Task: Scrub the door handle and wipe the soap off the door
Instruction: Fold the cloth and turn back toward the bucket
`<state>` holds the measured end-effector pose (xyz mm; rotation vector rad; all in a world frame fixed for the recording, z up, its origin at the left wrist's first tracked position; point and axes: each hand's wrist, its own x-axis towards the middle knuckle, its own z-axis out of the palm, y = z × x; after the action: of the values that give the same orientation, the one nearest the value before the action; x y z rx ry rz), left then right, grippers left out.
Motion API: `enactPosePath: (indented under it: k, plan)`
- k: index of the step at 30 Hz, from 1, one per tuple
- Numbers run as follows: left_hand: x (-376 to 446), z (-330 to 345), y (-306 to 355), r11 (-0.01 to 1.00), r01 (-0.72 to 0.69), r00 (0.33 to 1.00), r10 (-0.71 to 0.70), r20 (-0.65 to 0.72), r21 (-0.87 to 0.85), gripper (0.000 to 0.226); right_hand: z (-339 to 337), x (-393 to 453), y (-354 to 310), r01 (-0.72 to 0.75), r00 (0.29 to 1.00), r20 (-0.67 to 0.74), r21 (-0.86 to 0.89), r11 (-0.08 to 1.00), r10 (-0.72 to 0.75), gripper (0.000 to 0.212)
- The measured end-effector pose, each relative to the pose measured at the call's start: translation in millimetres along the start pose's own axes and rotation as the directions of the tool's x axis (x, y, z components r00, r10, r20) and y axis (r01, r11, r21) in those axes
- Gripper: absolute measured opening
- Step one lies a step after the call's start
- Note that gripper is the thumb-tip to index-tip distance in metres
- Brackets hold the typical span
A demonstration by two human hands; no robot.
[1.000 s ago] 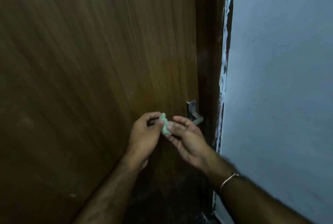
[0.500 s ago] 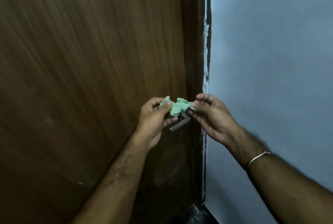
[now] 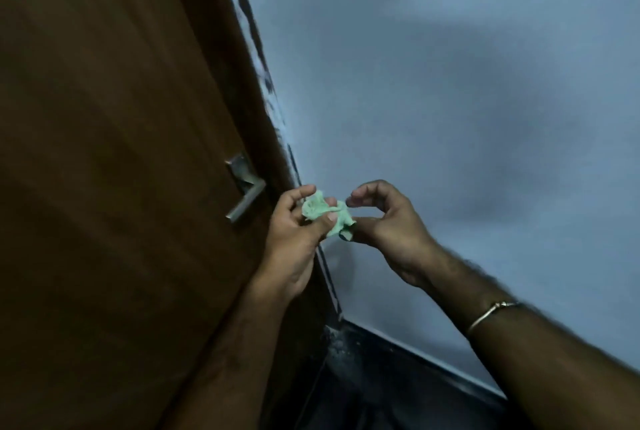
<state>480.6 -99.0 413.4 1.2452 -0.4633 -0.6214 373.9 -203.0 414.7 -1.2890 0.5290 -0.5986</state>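
Brown wood fills the left: the door (image 3: pixel 114 152), with its metal door handle (image 3: pixel 245 191) now bare and untouched. Half a second ago the green cloth (image 3: pixel 325 215) was bunched right against that handle; now it is clear of it, just to its right, in front of the door's edge. The left hand (image 3: pixel 298 232) pinches the cloth between thumb and curled fingers, while the right hand (image 3: pixel 388 221) grips its other end, forefinger and thumb slightly apart above. The person seems to be refolding the cloth before scrubbing resumes. No soap shows.
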Motion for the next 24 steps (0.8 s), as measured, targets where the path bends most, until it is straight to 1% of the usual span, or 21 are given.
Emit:
enactPosePath:
  k: [3, 5, 6, 7, 9, 11, 13, 15, 18, 19, 21, 22, 24]
  plan:
    - [-1.0, 8.5, -28.8, 0.994, -0.043, 0.999, 0.040, 0.030, 0.102, 0.047, -23.7, -16.9, 18.0, -0.034, 0.999, -0.003, 0.054, 0.998, 0.034, 0.032]
    - [-5.5, 15.9, -48.7, 0.983, -0.091, 0.995, 0.083, 0.052, 0.160, 0.048, -36.2, -29.8, 30.7, -0.028, 0.999, -0.018, 0.040, 0.999, 0.029, 0.021]
    - [-8.5, 19.1, -58.9, 0.976, -0.115, 0.992, 0.104, 0.068, 0.186, 0.047, -41.4, -36.5, 37.8, -0.016, 0.998, -0.052, 0.021, 1.000, 0.017, 0.015]
    - [-11.7, 21.7, -67.8, 0.967, -0.141, 0.989, 0.126, 0.084, 0.212, 0.043, -45.3, -41.8, 44.9, -0.013, 0.994, -0.105, 0.011, 1.000, 0.014, 0.015]
    - [-18.3, 30.4, -89.1, 0.950, -0.171, 0.981, 0.139, 0.139, 0.260, 0.032, -55.6, -52.9, 62.2, -0.038, 0.966, -0.253, 0.039, 0.999, 0.047, 0.026]
    - [-25.9, 39.8, -111.2, 0.939, -0.175, 0.974, 0.122, 0.188, 0.295, 0.026, -66.3, -64.5, 78.6, -0.063, 0.926, -0.366, 0.091, 0.994, 0.092, 0.042]
    - [-33.1, 47.7, -131.4, 0.921, -0.185, 0.964, 0.103, 0.245, 0.342, 0.024, -79.8, -74.5, 95.3, -0.065, 0.890, -0.441, 0.134, 0.989, 0.118, 0.052]
    - [-39.3, 54.7, -153.2, 0.886, -0.211, 0.937, 0.063, 0.343, 0.413, 0.025, -96.4, -84.6, 113.0, -0.048, 0.859, -0.490, 0.213, 0.976, 0.149, 0.051]
    - [-44.3, 62.3, -184.4, 0.840, -0.234, 0.885, -0.025, 0.465, 0.490, 0.024, -123.1, -96.2, 138.1, -0.051, 0.849, -0.479, 0.343, 0.938, 0.221, 0.040]
    - [-46.4, 65.9, -195.3, 0.839, -0.215, 0.868, -0.071, 0.491, 0.500, 0.025, -132.7, -100.4, 147.4, -0.049, 0.847, -0.469, 0.399, 0.916, 0.250, 0.037]
    - [-52.1, 75.4, -219.8, 0.858, -0.114, 0.840, -0.186, 0.509, 0.501, 0.028, -151.8, -110.0, 166.9, -0.029, 0.837, -0.463, 0.495, 0.868, 0.292, 0.037]
    - [-55.4, 79.8, -230.5, 0.865, -0.049, 0.833, -0.240, 0.499, 0.499, 0.029, -159.6, -115.1, 175.9, -0.017, 0.822, -0.484, 0.505, 0.863, 0.300, 0.039]
    - [-64.3, 91.6, -257.6, 0.876, 0.064, 0.825, -0.317, 0.468, 0.478, 0.028, -177.3, -126.8, 197.3, -0.002, 0.763, -0.569, 0.473, 0.881, 0.307, 0.046]
